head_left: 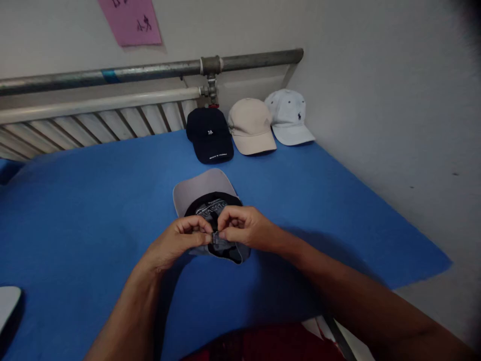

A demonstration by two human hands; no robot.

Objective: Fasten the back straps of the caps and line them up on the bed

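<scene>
A grey baseball cap (205,185) lies upside down on the blue-covered surface, its brim facing away from me and its dark lining showing. At its back edge, my left hand (180,238) pinches the adjustment strap beside a small buckle. Thumb and forefinger of my right hand (246,229) close on the same strap just to the right. The fingertips of both hands nearly meet, and they hide part of the strap and the cap's inside.
Behind it stand a black cap (208,130), a beige cap (251,123) and a white cap (288,113) in a row. A radiator (97,125) and metal pipe (161,69) run along the back wall. A white-edged object (8,303) sits at the left edge.
</scene>
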